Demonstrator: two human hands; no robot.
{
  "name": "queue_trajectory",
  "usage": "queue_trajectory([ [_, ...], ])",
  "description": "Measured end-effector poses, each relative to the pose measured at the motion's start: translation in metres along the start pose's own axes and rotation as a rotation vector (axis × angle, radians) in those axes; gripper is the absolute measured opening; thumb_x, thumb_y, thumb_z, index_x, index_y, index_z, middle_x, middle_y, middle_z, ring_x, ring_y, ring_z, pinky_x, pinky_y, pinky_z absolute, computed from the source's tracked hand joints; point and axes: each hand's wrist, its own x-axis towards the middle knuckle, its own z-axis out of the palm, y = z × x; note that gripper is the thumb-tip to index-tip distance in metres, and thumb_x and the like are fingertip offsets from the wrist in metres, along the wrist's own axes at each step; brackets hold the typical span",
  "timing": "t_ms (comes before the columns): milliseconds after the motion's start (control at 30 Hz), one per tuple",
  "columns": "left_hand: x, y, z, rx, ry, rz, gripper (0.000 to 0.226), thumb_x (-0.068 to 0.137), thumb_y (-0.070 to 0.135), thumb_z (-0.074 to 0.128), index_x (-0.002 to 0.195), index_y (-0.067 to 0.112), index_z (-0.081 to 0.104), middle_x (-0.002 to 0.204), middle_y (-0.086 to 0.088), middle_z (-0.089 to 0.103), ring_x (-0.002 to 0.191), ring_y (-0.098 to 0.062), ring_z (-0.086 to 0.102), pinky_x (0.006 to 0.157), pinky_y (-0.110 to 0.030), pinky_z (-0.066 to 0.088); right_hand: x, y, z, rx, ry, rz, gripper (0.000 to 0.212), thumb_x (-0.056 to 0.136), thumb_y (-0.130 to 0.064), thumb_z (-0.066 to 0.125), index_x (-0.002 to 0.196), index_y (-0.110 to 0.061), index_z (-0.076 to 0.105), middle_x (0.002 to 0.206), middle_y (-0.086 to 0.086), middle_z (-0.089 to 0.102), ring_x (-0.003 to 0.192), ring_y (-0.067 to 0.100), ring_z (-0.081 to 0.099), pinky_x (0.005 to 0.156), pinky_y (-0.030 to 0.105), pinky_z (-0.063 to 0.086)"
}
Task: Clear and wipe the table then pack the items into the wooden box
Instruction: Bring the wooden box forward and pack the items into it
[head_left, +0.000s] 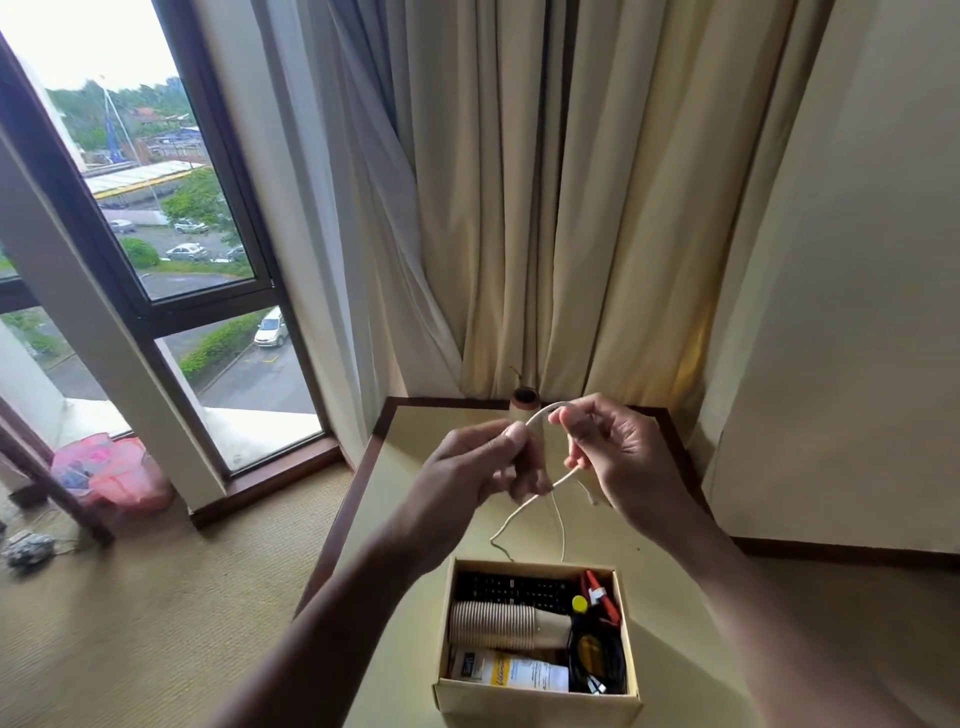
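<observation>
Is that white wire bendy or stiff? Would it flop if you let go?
Probably bendy: the white wire curves in an arch between the left hand and right hand. Its loose ends dangle toward the box, so it would likely flop. It looks thin, so it's probably light.

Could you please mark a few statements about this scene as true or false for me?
1. The left hand and right hand both pinch the white cable above the table. True.
2. The wooden box is empty. False: it holds a remote, paper cups and a black cable, among other things.
3. The paper cups lie stacked on their side in the wooden box. True.
4. The white cable is already packed in the wooden box. False: the hands hold it in the air, outside the box.
</observation>
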Motion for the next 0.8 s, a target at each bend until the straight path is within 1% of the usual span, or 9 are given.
queue_trajectory([
  [100,0.007,0.017,0.016,-0.488,-0.110,0.023,0.030,0.107,0.021,0.041,0.100,0.000,0.062,0.080,-0.011,0.064,0.091,-0.036,0.059,0.095,-0.052,0.051,-0.004,0.009,0.015,0.186,-0.036,0.125,0.026,0.095,-0.041,0.061,0.102,-0.017,0.069,0.087,-0.004,0.075,0.088,0.027,0.071,0.086,0.041,0.054],
  [167,0.016,0.024,0.024,-0.728,-0.163,0.085,0.027,0.107,0.020,0.041,0.106,0.002,0.061,0.087,-0.014,0.068,0.098,-0.035,0.067,0.099,-0.055,0.050,-0.012,0.016,0.028,0.212,-0.106,0.168,0.018,0.096,-0.034,0.060,0.106,-0.022,0.068,0.096,-0.007,0.076,0.106,0.040,0.063,0.102,0.056,0.048],
  [267,0.032,0.030,0.026,-0.664,-0.146,0.227,0.027,0.106,0.020,0.043,0.110,0.002,0.063,0.101,-0.018,0.071,0.110,-0.041,0.065,0.108,-0.062,0.041,-0.026,0.025,0.043,0.122,-0.298,0.172,0.021,0.102,-0.024,0.056,0.109,-0.006,0.064,0.099,0.013,0.073,0.100,0.030,0.067,0.099,0.045,0.051],
  [333,0.042,0.035,0.020,-0.328,-0.063,0.335,0.025,0.103,0.016,0.052,0.111,-0.003,0.066,0.108,-0.019,0.073,0.113,-0.042,0.066,0.107,-0.060,0.047,-0.032,0.028,0.046,0.027,-0.390,0.188,0.019,0.104,-0.025,0.053,0.107,-0.011,0.066,0.090,0.011,0.073,0.088,0.031,0.068,0.085,0.040,0.056],
  [433,0.052,0.032,0.004,0.582,0.030,0.568,0.014,0.097,0.013,0.068,0.106,0.006,0.077,0.112,-0.006,0.077,0.106,-0.016,0.073,0.092,-0.037,0.060,-0.036,0.027,0.045,0.023,-0.433,0.234,0.025,0.105,-0.033,0.049,0.110,-0.018,0.068,0.073,0.005,0.062,0.068,0.023,0.060,0.067,0.031,0.054],
  [500,0.054,0.022,-0.009,1.207,-0.092,0.611,0.017,0.100,0.020,0.066,0.115,0.017,0.075,0.112,0.002,0.076,0.097,-0.004,0.073,0.081,-0.023,0.060,-0.036,0.025,0.037,-0.006,-0.374,0.214,0.025,0.104,-0.039,0.050,0.107,-0.025,0.071,0.069,0.000,0.055,0.064,0.015,0.053,0.066,0.038,0.053],
  [567,0.052,0.013,-0.024,1.501,-0.214,0.502,0.021,0.101,0.018,0.063,0.121,0.020,0.069,0.109,0.004,0.073,0.087,-0.002,0.071,0.071,-0.019,0.059,-0.034,0.021,0.024,-0.086,-0.300,0.157,0.019,0.101,-0.039,0.055,0.102,-0.031,0.072,0.071,-0.009,0.059,0.065,0.006,0.053,0.062,0.031,0.048],
  [633,0.047,0.008,-0.034,1.395,-0.266,0.386,0.015,0.102,0.014,0.062,0.114,0.016,0.069,0.098,0.007,0.068,0.074,0.003,0.063,0.061,-0.015,0.053,-0.032,0.012,0.009,-0.070,-0.264,0.107,0.015,0.100,-0.033,0.059,0.099,-0.029,0.073,0.078,-0.013,0.065,0.071,0.000,0.056,0.066,0.021,0.043],
  [800,0.027,0.004,-0.034,0.435,-0.350,-0.095,0.032,0.109,0.018,0.045,0.108,-0.002,0.070,0.062,0.000,0.046,0.051,-0.010,0.042,0.047,-0.022,0.034,-0.024,-0.006,-0.014,-0.007,-0.196,0.012,0.010,0.097,-0.015,0.064,0.098,-0.019,0.074,0.077,-0.008,0.066,0.071,0.004,0.057,0.066,0.017,0.045],
])
